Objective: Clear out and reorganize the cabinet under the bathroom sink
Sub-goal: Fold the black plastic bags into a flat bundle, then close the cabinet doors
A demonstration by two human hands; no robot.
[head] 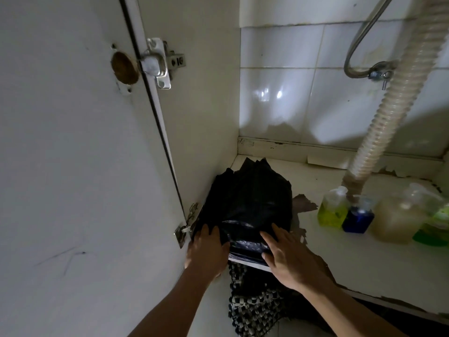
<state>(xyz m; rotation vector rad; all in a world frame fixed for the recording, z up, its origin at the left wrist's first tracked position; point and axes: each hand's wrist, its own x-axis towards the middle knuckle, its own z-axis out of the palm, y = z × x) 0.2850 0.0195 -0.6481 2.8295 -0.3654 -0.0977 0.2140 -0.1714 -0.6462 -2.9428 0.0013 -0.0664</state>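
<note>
Both hands, left hand (206,246) and right hand (289,254), are pressing a black bag (250,205) with flat, open grips, holding nothing. Beside the drain hose (379,132), bottles (332,210) are standing; a sideways shove risks toppling them.

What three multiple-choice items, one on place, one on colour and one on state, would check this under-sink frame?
1. Where does the black plastic bag lie?
A. in the cabinet's left front corner, by the door hinge
B. beside the drain hose at the right
C. outside on the floor

2. What colour is the liquid in the small square bottle?
A. red
B. blue
C. clear

3. How are the hands placed?
A. both hang free
B. only one touches the bag
C. both rest on the bag's near end

Answers: 1 A, the bag sits against the left wall next to the lower hinge. 2 B, it shows deep blue. 3 C, left hand and right hand lie on it, fingers fairly straight.
</note>
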